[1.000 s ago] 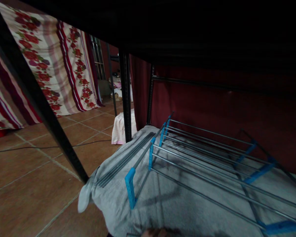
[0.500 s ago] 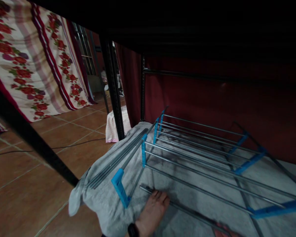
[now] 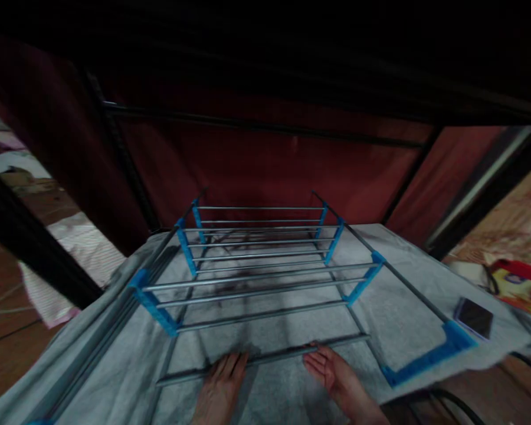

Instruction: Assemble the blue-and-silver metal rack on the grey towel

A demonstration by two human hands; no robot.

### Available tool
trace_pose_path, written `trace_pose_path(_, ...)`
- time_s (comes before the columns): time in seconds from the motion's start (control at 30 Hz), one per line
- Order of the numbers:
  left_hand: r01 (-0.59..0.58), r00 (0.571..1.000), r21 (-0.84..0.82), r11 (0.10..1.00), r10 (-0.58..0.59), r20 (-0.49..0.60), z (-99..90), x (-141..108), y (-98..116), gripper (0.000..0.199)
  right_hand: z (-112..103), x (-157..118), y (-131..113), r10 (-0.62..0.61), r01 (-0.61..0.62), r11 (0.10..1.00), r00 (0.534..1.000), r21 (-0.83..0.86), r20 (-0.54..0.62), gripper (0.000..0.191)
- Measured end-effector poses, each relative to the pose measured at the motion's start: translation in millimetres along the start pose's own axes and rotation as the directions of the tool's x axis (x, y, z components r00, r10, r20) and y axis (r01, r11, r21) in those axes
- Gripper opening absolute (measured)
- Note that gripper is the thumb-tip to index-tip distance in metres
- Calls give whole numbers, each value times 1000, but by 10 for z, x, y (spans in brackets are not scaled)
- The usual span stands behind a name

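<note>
A rack frame of grey metal tubes and blue plastic brackets point(image 3: 365, 282) lies on a grey cloth point(image 3: 287, 389), with several crossbars point(image 3: 265, 292) spanning its two sides. Across the near part of the frame is a loose metal tube point(image 3: 274, 355). My left hand point(image 3: 221, 383) is over the tube left of its middle, fingers curled round it. Palm partly upward, my right hand point(image 3: 331, 372) holds the tube right of its middle at the fingertips. Both tube ends lie close to the frame's side rails; whether they touch them I cannot tell.
More loose tubes point(image 3: 110, 330) lie along the left of the cloth. A phone point(image 3: 474, 317) rests at the right, near a red and yellow packet point(image 3: 522, 286). Dark metal posts point(image 3: 39, 236) and a low dark overhang point(image 3: 265, 71) surround the surface, with a dark red curtain point(image 3: 265, 165) behind.
My view has swung to the right, bringing the whole rack frame to the middle. The tube in my hands now lies across the frame's near part, and my right hand shows more fully.
</note>
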State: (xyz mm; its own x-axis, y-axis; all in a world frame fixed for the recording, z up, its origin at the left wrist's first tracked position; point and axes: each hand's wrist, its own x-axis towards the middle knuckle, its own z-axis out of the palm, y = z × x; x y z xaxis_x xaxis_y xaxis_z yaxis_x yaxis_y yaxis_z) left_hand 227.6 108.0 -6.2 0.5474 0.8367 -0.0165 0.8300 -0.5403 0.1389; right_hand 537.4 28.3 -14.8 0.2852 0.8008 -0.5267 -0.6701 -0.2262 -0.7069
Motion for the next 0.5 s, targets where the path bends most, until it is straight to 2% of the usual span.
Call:
trace_pose_path(0.07, -37, 999, 18, 999, 37, -5, 38, 64, -56, 73, 36, -58, -31, 28, -28, 1000, 999, -4, -19, 46)
trace_pose_path(0.13, -48, 999, 14, 999, 48, -14, 82, 116, -139, 80, 30, -129, -75, 71, -69, 996, 997, -61, 27, 45)
trace_pose_path(0.23, -69, 995, -31, 997, 67, -67, 160, 172, -282, 74, 11, -242, -161, 76, -53, 980, 991, -193, 110, 48)
trace_pose_path(0.37, -76, 978, -92, 993, 56, -202, 259, 206, -407, 57, 51, -241, -287, -118, 127, 936, 992, -327, 48, 42)
trace_pose_path(0.5, -137, 975, -125, 983, 112, -192, 313, 227, -493, 50, 83, -63, -322, -301, 259, 863, 953, -435, -28, 39)
